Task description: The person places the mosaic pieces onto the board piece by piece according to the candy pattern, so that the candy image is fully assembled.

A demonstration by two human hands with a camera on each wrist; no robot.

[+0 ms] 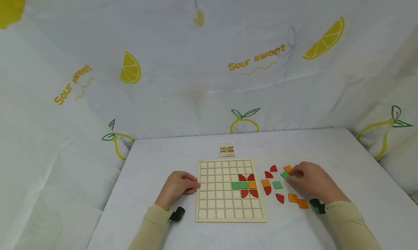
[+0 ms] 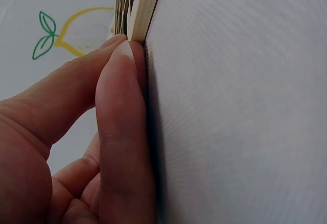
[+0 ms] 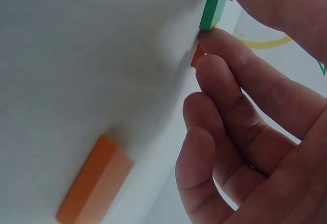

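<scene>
A pale wooden grid board [image 1: 212, 203] lies on the table. My left hand [image 1: 180, 186] pinches its left edge between thumb and fingers; the left wrist view shows the thumb [image 2: 120, 96] at the board's rim [image 2: 147, 9]. Right of the board, my right hand [image 1: 310, 179] pinches a green square tile [image 1: 285, 175], its thumb and index finger at the tile's edges. In the right wrist view this green tile [image 3: 214, 4] stands tilted, the other fingers curled below. On the board sit two green squares [image 1: 240, 185], an orange square [image 1: 252, 185] and several red quarter-circle tiles [image 1: 254, 193].
A small pattern card [image 1: 226, 149] lies behind the board. Loose red quarter-circles [image 1: 279, 198], orange squares [image 1: 303, 204] and another green square [image 1: 277, 185] are scattered between the board and my right hand. An orange tile [image 1: 287, 168] lies just behind the pinched one. A lemon-print cloth [image 1: 183, 108] hangs behind the table.
</scene>
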